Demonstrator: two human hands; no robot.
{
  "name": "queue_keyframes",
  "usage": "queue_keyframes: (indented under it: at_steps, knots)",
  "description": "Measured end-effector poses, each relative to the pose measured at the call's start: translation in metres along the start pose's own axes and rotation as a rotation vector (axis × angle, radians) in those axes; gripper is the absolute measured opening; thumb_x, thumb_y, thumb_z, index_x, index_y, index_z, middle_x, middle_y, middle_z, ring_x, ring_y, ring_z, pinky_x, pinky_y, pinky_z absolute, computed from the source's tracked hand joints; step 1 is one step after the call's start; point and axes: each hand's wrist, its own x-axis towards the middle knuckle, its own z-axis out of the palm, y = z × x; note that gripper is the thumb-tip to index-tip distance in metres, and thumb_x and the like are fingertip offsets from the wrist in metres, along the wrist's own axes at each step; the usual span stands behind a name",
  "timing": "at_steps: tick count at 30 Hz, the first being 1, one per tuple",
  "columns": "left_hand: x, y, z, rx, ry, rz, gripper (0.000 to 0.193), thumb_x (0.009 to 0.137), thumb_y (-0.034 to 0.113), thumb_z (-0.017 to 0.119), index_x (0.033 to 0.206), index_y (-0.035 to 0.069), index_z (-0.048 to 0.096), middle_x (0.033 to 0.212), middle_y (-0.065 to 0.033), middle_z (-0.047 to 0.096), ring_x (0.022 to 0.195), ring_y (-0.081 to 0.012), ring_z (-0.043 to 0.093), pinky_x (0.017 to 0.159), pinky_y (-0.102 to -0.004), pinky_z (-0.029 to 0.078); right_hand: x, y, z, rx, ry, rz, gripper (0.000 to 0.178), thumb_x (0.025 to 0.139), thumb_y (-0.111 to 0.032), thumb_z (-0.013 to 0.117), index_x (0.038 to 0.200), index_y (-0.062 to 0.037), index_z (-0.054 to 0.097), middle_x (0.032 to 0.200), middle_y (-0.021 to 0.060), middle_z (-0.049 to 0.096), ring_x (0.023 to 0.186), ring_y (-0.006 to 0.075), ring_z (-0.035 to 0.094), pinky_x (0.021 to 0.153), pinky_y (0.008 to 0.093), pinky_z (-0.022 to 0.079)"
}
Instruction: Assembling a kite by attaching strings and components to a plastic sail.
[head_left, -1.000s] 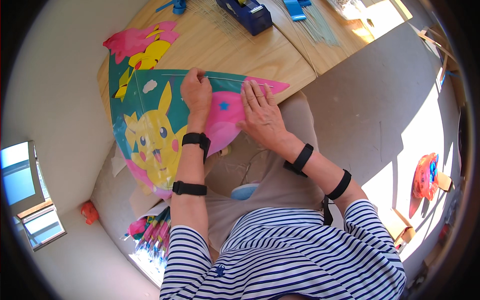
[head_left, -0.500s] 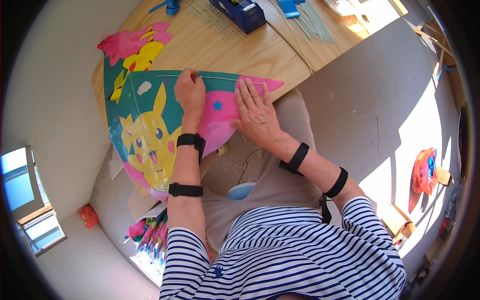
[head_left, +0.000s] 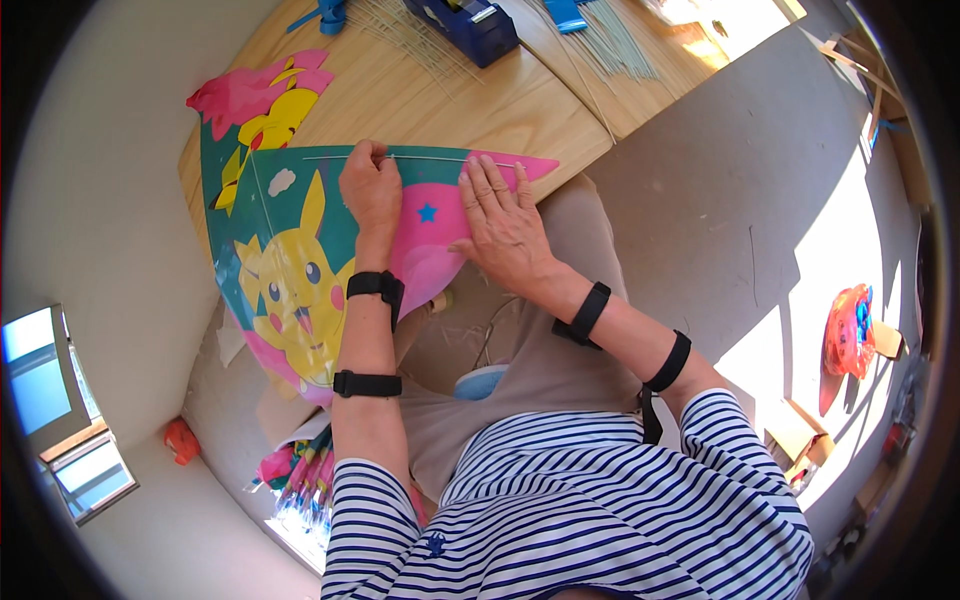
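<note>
A green and pink kite sheet [head_left: 330, 225] with a yellow cartoon figure, a white cloud and a blue star lies over the table's near edge, its lower part hanging above my lap. Along its upper edge runs a thin white rod [head_left: 435, 158]. My left hand [head_left: 371, 192] is closed, its curled fingertips gripping the rod at the sheet's edge; what lies inside the fist is hidden. Flat on the pink corner rests my right hand [head_left: 503, 218], fingers stretched over the rod's right part and pressing the sheet to the table.
On the wooden table [head_left: 480, 115] stand a dark blue tape dispenser [head_left: 468, 30] and a small blue tool [head_left: 326, 16]. Thin rods [head_left: 618, 48] lie in bundles at the back. Folded colourful sheets [head_left: 312, 475] are at lower left; an orange-red bag [head_left: 850, 330] sits on the floor at right.
The whole view has shifted slightly, moving the sheet and hands a little left in the picture. Both hands keep nearly the same places on the sheet.
</note>
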Motion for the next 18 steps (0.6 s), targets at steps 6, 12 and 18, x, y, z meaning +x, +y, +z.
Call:
queue_keyframes:
  at_steps: [6,12,18]
  knots:
    - [-0.0004,-0.0004,-0.0009,0.007,0.000,0.008,0.008,0.079,0.004,0.063,0.087,0.003,0.065,0.076,-0.0145,0.067,0.071,-0.0301,0.066,0.067,-0.0391,0.051,0.0006,-0.0011,-0.0026,0.011,-0.026,0.003,0.092,0.080,-0.049,0.071,0.144,0.0087,0.040,0.155,0.0251,0.034,0.148,0.0358,0.026,0.121,0.0579,0.009]
    - [0.0003,-0.0009,-0.0007,0.013,-0.010,0.008,0.009,0.079,0.005,0.063,0.087,0.003,0.065,0.076,-0.0147,0.067,0.071,-0.0305,0.066,0.067,-0.0398,0.051,0.0006,0.0010,0.0010,-0.016,-0.019,-0.003,0.093,0.078,-0.051,0.071,0.143,0.0084,0.042,0.154,0.0255,0.034,0.148,0.0364,0.025,0.121,0.0589,0.007]
    - [0.0000,-0.0036,-0.0011,-0.005,0.001,0.015,0.009,0.079,0.004,0.063,0.088,0.003,0.065,0.076,-0.0145,0.067,0.071,-0.0300,0.066,0.067,-0.0397,0.051,0.0011,-0.0002,0.0014,-0.010,-0.008,-0.001,0.092,0.078,-0.051,0.071,0.143,0.0083,0.043,0.153,0.0251,0.036,0.148,0.0361,0.026,0.121,0.0589,0.008]
